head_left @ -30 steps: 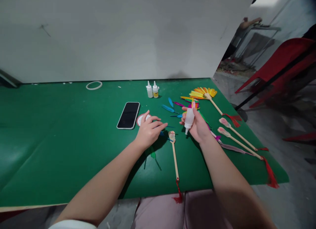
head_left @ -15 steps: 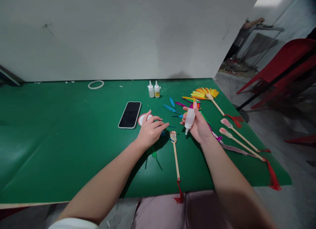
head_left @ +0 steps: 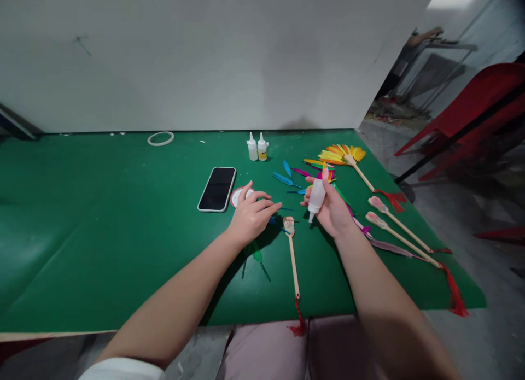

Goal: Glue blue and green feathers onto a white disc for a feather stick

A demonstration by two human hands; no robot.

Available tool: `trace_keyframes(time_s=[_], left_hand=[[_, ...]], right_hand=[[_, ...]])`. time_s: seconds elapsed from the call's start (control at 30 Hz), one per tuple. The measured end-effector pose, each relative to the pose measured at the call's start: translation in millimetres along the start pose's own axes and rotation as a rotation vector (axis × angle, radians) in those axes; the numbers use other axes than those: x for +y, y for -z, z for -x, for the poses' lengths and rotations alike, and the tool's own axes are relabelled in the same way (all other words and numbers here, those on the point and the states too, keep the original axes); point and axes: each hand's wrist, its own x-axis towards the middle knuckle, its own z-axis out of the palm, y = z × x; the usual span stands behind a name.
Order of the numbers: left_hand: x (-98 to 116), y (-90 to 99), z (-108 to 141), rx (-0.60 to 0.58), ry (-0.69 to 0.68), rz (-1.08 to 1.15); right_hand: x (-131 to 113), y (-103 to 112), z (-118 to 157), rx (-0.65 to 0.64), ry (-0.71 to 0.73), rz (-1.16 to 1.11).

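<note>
My right hand grips a small white glue bottle held nozzle down, just right of a wooden fan stick that lies on the green table with a red tassel at its near end. My left hand rests on the table with its fingers spread, pressing on blue feathers next to the stick's head; a round red-and-white disc lies under its fingertips. Loose blue and magenta feathers lie just beyond both hands.
A black phone lies left of my left hand. Two small glue bottles stand at the back, a white ring further left. A finished yellow feather fan and two more sticks lie at the right. Red chairs stand beyond the table.
</note>
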Motion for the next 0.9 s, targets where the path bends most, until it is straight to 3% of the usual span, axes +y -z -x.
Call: trace_keyframes(time_s=[0.63,0.9], left_hand=[[-1.4,-1.8,1.0,-0.001,0.005,0.003],[-1.7,-3.0,2.4,0.023,0.021,0.025]], right_hand=[[1.0,-0.9,-0.8,-0.005,-0.028,-0.006],[4.8,4.9,-3.1,0.058,0.065,0.077]])
